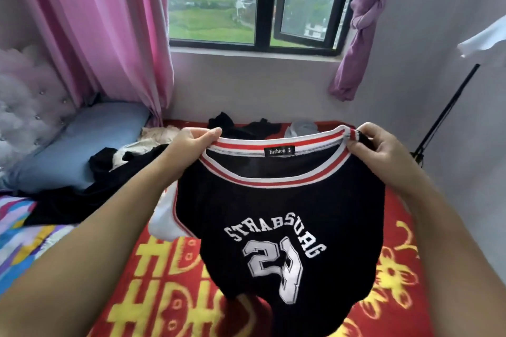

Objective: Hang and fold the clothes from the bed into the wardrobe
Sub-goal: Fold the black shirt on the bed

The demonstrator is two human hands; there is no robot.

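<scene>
1. We hold the black jersey (279,216) up above the bed (394,268), over its near right part, front facing us, the number 21 and lettering readable.
2. Our left hand (191,142) pinches the striped collar at its left end; our right hand (383,148) pinches the collar at its right end together with a fold of black fabric. Both hands are closed on the garment.
3. We judge the grip at the two collar ends serves to spread the neckline and let the body hang straight, which suits either slipping in a hanger or laying it flat to fold.
4. The lower hem hangs bunched and narrow; whether it touches the red bedcover we cannot tell.
5. No hanger and no wardrobe are in view, so the destination lies outside the frame.
6. Remaining on the bed: a dark heap (90,191) along the left side beside the blue pillow (82,145), a further dark garment (241,126) and a grey item (301,128) at the far edge under the window (262,8).
7. A white piece (164,216) lies just behind the jersey's left side, partly hidden.
8. A black stand (449,109) rises off the bed's right edge, close to our right arm; we judge it a snag risk when turning away.
</scene>
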